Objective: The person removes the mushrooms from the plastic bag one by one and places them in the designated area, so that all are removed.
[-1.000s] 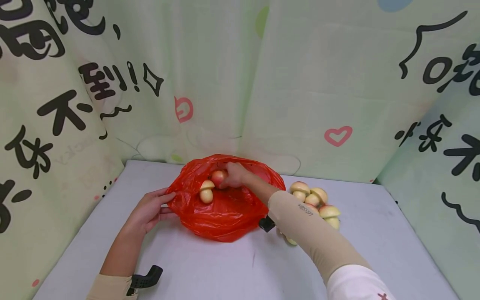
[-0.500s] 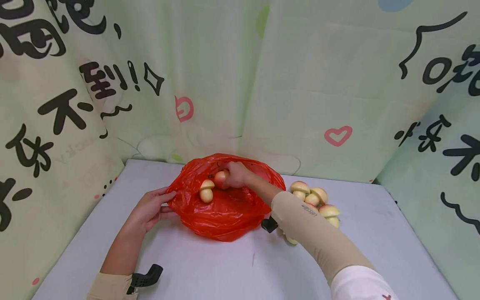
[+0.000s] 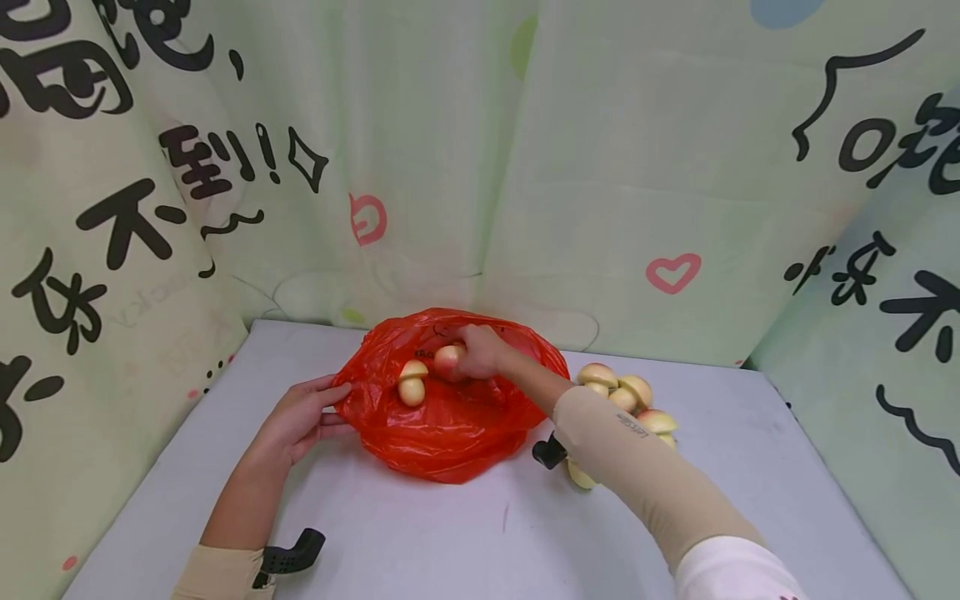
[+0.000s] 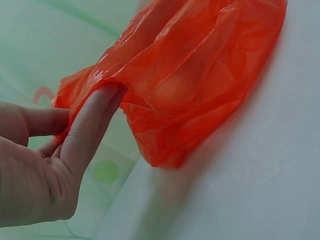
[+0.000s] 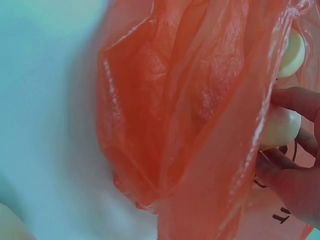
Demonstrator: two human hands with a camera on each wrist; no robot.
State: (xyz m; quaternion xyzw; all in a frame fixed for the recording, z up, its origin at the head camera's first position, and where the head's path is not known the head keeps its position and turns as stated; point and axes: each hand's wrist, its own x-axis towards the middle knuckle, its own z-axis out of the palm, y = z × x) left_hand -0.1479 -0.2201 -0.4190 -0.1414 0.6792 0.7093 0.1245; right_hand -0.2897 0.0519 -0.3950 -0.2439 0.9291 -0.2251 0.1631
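Note:
A red plastic bag (image 3: 450, 454) lies with its mouth spread wide. My left hand (image 3: 300, 417) pinches its left rim between thumb and fingers, as the left wrist view shows with the hand (image 4: 45, 175) beside thin red film (image 4: 200, 75). Inside the bag, my right hand (image 3: 482, 352) grips a mushroom (image 3: 447, 363) with a reddish tint; part of it is behind the fingers. Left of it a pale mushroom (image 3: 412, 388) lies in the bag. The right wrist view shows the right hand (image 5: 295, 190) around the mushroom's pale surface (image 5: 282, 127), partly covered by the bag.
Several more mushrooms (image 3: 597, 375) are heaped on the white table (image 3: 450, 533) right of the bag, partly hidden by my right forearm. One mushroom (image 3: 581, 475) shows below the sleeve. A printed curtain (image 3: 570, 192) stands behind the table and along both sides.
My right hand has shifted a little to the right inside the bag, with the reddish mushroom moving along, away from the pale one. The left hand stays put at the rim.

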